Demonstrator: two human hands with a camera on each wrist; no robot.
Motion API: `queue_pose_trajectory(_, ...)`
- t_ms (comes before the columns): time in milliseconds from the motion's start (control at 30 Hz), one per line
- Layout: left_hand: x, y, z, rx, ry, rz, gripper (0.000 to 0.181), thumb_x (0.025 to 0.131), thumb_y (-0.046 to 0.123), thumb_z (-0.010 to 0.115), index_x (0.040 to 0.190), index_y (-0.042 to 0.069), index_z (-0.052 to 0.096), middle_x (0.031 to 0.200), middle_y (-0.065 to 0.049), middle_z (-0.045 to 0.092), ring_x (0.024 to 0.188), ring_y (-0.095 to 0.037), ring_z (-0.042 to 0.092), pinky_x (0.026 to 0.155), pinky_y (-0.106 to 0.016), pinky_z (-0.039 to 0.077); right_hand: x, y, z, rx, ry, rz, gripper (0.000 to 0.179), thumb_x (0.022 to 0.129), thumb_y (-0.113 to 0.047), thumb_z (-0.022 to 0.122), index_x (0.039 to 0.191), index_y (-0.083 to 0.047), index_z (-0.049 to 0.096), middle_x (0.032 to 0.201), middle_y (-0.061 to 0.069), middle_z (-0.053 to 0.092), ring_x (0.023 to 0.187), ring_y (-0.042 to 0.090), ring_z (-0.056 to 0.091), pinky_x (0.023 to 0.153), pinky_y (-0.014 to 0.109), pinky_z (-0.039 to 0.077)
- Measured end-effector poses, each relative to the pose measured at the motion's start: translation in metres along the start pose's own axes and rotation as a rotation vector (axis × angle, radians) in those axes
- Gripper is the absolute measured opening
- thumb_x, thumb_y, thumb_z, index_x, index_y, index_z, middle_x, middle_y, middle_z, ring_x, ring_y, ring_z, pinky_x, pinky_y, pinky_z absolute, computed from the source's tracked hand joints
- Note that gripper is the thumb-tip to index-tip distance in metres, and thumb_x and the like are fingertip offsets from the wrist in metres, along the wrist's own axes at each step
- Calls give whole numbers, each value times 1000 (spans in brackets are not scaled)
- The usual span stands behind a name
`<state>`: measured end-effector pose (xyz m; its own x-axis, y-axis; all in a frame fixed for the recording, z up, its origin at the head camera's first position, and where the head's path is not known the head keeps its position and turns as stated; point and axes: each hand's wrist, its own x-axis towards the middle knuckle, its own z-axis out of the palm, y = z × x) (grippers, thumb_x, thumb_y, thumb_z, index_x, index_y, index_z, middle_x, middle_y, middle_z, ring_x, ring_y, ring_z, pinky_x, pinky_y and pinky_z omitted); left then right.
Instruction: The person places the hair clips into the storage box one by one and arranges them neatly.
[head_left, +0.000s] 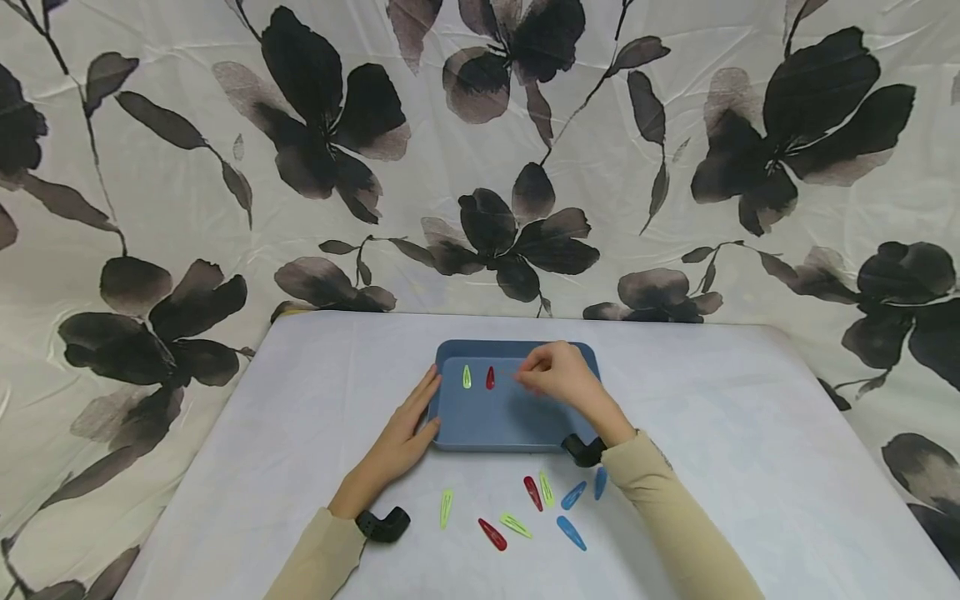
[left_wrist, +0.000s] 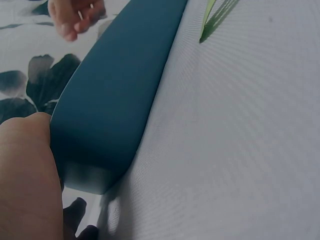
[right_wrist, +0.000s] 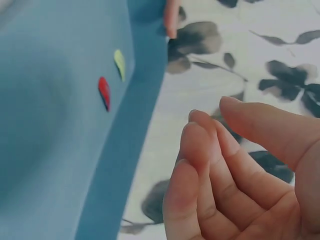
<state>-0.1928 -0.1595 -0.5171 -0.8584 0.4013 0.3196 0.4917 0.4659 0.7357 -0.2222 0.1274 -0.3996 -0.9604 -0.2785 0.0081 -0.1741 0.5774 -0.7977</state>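
Note:
A blue tray lies on the table. My left hand rests against its left side with the fingers extended along the rim and the thumb near the front corner. Over the right part of the tray, my right hand hovers with loosely curled fingers. In the right wrist view, the thumb stands apart from the fingertips, and nothing shows between them. Inside the tray, a green snap hair clip and a red snap hair clip lie side by side, left of my right hand.
Several loose hair clips lie in front of the tray: green ones, red ones and blue ones. One blue clip is close beside my right sleeve. A flowered cloth hangs behind the white-covered table.

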Motion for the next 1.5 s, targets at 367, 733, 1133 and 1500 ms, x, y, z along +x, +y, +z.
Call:
queue_pose_trajectory(367,0,-2,0,-2,11,22,67,96,4,54,156,2,26,165,-9,16,151,-23,13,119,-31,12,-45,6,-23,54,51,-80,7,88,-13,74,89,-6,75,78,11,71,64,18,64,60,32,51)
queue_pose_trajectory(733,-1,-5,0,-11,9,31,66,96,4,55,156,1,26,165,-10,16,151,-23,13,118,-28,11,-92,45,-44,-60,46,-134,6,88,-10,74,91,-5,76,79,-1,70,68,14,63,61,27,53)
queue_pose_trajectory(1133,-1,-4,1,-12,5,29,66,96,3,54,156,1,26,165,-10,15,151,-23,13,118,-27,10,-120,80,-42,-251,-149,-361,18,80,5,75,90,-8,80,90,-3,76,81,8,68,69,29,56)
queue_pose_trajectory(1500,-1,-5,0,-11,6,27,66,96,3,54,156,1,26,165,-10,15,151,-23,13,118,-25,9,-129,85,-24,-340,-196,-375,18,77,4,78,90,-9,80,91,-1,75,88,15,70,75,30,57)
